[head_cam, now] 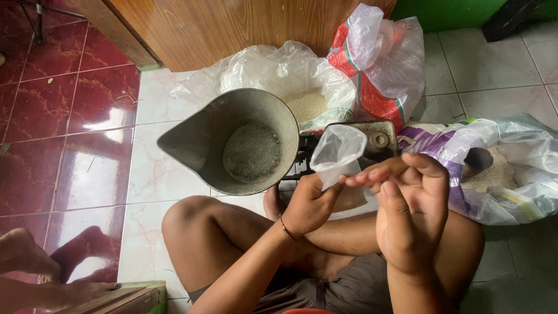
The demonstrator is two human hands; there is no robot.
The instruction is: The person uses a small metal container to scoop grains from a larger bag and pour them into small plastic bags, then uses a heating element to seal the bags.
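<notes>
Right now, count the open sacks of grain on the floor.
2 show grain: one sack behind the metal scoop pan, one sack at the right beside the hands. The red-striped sack between them hides its contents.

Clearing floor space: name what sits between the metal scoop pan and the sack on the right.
Head view: the scale body, and the small clear bag held by both hands.

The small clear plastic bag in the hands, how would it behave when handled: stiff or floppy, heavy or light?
The small clear plastic bag is probably floppy: its thin film creases where the left hand pinches it. It looks empty, so likely very light. The right hand rubs fingers near its edge, which suggests the film is slippery.
</notes>
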